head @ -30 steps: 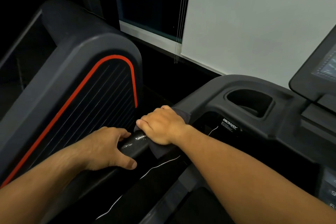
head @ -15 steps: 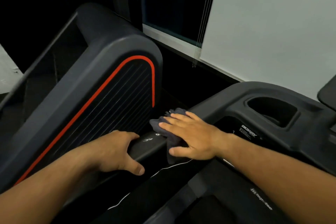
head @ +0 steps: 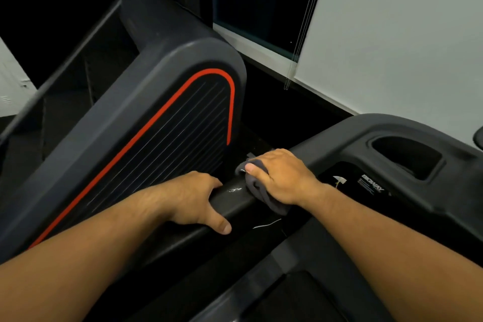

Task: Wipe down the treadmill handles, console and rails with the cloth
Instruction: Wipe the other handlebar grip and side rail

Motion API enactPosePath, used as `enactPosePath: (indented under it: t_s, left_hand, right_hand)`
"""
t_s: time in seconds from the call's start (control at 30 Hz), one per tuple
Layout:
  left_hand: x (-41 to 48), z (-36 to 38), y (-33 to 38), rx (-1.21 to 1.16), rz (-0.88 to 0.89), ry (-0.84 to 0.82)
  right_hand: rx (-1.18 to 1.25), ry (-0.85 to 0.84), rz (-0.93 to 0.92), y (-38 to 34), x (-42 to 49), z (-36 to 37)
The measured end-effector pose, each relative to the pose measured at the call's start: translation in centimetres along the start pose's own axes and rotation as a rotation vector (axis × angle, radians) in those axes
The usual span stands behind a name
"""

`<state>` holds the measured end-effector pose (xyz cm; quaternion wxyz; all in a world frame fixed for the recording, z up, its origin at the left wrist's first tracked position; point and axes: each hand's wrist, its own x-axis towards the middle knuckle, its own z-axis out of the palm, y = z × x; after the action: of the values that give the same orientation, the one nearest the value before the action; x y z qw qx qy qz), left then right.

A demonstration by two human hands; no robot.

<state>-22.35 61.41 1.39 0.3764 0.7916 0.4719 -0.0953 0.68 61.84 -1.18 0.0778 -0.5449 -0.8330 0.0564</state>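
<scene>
Dim, soft light. A glare spot sits on the black rounded handle (head: 235, 195) between the left hand (head: 193, 198) and right hand (head: 281, 178). The pale grey wall (head: 392, 34) beyond them is brightest. Edges bow; slight blur.

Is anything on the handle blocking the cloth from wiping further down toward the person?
Yes: the left hand grips the handle just on the near side of the cloth, which the right hand holds.

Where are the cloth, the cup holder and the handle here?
cloth (head: 261, 193): head view, hanging grey fold.
cup holder (head: 407, 157): head view, dark hollow.
handle (head: 234, 192): head view, glinting top surface.
</scene>
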Motion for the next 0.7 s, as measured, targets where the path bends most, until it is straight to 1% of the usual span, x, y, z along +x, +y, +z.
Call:
enactPosePath:
  t_s: [0.1, 0.13, 0.17, 0.27, 0.37, 0.43, 0.5, 0.57, 0.6, 0.67, 0.7]
  left_hand:
    - [-0.3, 0.1, -0.2, 0.030, -0.025, 0.016]
    - [-0.3, 0.2, -0.3, 0.034, -0.038, 0.028]
    - [-0.3, 0.4, -0.4, 0.035, -0.049, 0.034]
    - [-0.2, 0.5, -0.2, 0.053, -0.050, 0.048]
    - [-0.1, 0.3, -0.3, 0.054, -0.043, 0.041]
    - [0.1, 0.1, -0.2, 0.069, -0.044, 0.016]
    - [0.1, 0.0, -0.1, 0.086, -0.040, 0.017]
    - [-0.1, 0.1, -0.1, 0.077, -0.033, 0.029]
    - [-0.2, 0.1, -0.2, 0.063, -0.029, 0.033]
    - [-0.5, 0.3, -0.4, 0.033, -0.023, 0.038]
    - [-0.7, 0.3, -0.5, 0.022, -0.024, 0.047]
  right_hand:
    - [0.058, 0.208, -0.003, -1.6, -3.3, 2.3]
    - [0.073, 0.239, 0.004, -1.9, -4.1, 3.0]
    - [0.073, 0.231, 0.016, -2.0, -4.5, 3.3]
    - [0.063, 0.141, 0.026, -2.2, -3.0, 2.3]
    - [0.007, 0.009, 0.003, -2.6, -0.3, 0.8]
    - [-0.019, -0.096, 0.080, -2.8, 1.3, 0.2]
    - [-0.019, -0.180, 0.213, -3.2, 2.9, -0.1]
    - [-0.028, -0.175, 0.295, -3.8, 3.6, -0.4]
    - [-0.035, -0.143, 0.312, -4.1, 3.5, -0.4]
    - [-0.058, -0.044, 0.287, -4.7, 2.3, 0.0]
    - [-0.059, 0.022, 0.242, -4.8, 1.5, 0.4]
